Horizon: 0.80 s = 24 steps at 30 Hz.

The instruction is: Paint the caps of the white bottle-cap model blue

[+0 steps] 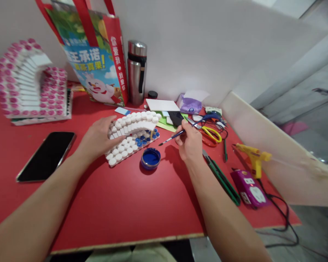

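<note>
My left hand (100,136) is wrapped round the left end of a curved white model (123,148) covered in small round knobs. Several knobs at its right end are painted blue; the rest that show are white. Between the thumb and fingers of my right hand (190,142) is a thin paintbrush (171,138), its dark tip pointing left over the table, apart from the model. Just below that tip stands an open jar of blue paint (150,159), in front of the model. The fingertips of my left hand are partly hidden behind the model.
On the red table (131,214) lie a phone (47,156), a green utility knife (221,178), scissors (211,134), a yellow glue gun (253,156) and a purple power box (250,189). Behind stand a pink-knobbed model (13,83), a printed bag (98,65) and a steel flask (137,72).
</note>
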Each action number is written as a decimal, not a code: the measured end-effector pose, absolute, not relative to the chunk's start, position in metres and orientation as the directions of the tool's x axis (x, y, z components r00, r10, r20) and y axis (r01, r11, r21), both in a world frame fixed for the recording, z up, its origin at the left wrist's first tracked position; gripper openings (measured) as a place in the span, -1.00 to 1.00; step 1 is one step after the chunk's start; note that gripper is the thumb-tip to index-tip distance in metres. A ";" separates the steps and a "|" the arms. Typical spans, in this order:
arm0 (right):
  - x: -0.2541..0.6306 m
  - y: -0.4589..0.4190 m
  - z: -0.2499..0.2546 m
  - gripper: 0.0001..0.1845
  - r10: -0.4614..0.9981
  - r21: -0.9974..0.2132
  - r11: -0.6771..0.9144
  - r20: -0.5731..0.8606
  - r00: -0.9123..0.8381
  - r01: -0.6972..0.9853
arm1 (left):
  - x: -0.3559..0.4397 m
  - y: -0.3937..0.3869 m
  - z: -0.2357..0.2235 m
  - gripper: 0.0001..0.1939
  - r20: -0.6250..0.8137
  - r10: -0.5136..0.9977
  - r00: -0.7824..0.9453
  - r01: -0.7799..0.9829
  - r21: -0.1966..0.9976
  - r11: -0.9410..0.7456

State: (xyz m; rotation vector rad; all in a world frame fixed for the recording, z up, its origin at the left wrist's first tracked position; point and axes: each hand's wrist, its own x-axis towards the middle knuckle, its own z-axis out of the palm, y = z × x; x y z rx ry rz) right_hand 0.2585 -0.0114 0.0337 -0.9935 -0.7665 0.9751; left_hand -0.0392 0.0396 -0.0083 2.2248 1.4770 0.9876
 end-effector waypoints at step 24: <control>0.275 -0.016 0.055 -0.50 0.907 -0.837 0.211 -0.024 0.419 -0.505 | -0.005 -0.020 0.051 -0.45 0.136 0.897 0.421 0.553 0.745 -0.373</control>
